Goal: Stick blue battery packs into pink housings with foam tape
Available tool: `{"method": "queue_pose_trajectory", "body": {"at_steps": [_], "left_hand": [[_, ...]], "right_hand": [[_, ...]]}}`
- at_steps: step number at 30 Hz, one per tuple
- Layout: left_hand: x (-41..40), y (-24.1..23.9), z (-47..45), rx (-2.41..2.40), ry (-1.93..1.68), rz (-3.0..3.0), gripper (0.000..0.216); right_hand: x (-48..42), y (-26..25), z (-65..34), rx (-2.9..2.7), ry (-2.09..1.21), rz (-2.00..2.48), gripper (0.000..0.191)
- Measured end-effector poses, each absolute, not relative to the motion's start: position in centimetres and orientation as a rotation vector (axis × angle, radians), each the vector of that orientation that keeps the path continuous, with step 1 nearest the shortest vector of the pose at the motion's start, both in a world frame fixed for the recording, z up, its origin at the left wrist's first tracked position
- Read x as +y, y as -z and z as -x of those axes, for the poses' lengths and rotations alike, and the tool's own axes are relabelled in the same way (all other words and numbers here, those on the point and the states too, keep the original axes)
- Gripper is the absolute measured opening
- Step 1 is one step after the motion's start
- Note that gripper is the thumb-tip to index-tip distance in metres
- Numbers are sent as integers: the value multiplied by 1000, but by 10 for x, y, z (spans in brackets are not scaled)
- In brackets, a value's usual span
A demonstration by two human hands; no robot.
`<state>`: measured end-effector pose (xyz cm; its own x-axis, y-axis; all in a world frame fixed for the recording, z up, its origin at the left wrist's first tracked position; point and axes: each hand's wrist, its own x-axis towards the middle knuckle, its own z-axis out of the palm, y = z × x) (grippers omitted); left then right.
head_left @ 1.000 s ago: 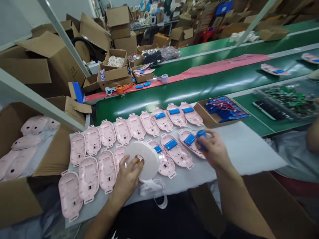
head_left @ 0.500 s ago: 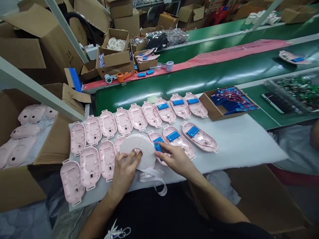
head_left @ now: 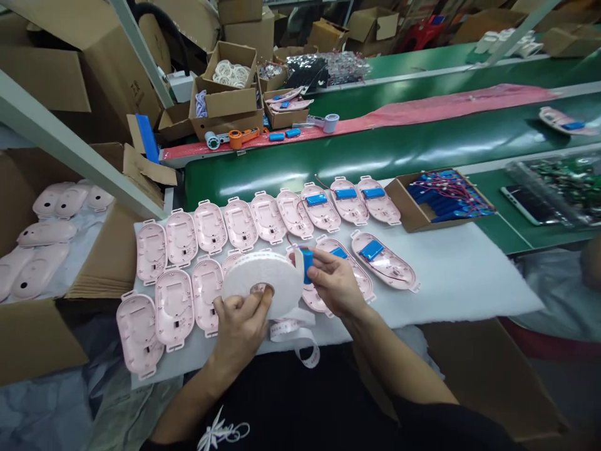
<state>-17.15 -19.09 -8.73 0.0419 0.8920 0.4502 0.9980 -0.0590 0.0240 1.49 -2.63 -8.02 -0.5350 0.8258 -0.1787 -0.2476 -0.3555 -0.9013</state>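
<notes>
My left hand grips a big white roll of tape, its fingers hooked into the core. A loose white strip curls below the roll. In my right hand is a blue battery pack, held upright against the roll's right edge, with a thin red wire rising from it. Around the hands lie pink plastic shells in two rows on a white foam sheet. Several shells toward the right carry a blue battery inside; the ones on the left show bare interiors.
A carton of wired blue batteries stands at the sheet's back right. Beyond runs a green conveyor belt. At left, an open carton holds pink covers. A slanted metal post crosses the left side. A phone lies at right.
My right hand has lifted the blue battery pack and turned it upright against the roll's edge. The roll has tilted in my left hand. The whole view has shifted slightly.
</notes>
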Motion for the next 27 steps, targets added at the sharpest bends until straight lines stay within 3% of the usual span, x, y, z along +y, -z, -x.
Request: {"method": "queue_pose_trajectory", "body": {"at_steps": [5,8,11,15,19,24,27], "left_hand": [[-198,70,203,-1871,358,2057,43],[-203,73,210,-1941,337,2013,49],[-214,86,196,-1992,455,2099,55],[-234,99,188,-1988,693,2319,56],[-233,96,212,-2138,877,2023,48],[-222,95,222,-2130,946,1980,44],[-223,99,219,-2170,954,1941,45]], "right_hand": [[-10,62,13,-1645,-2237,750,61],[-18,75,25,-1617,-2234,820,66],[-3,80,23,-1340,-1907,806,51],[82,63,15,-1226,-1128,623,43],[146,65,46,-1882,-1185,733,48],[155,88,109,-2941,-489,941,49],[157,93,126,-3090,-393,918,47]]}}
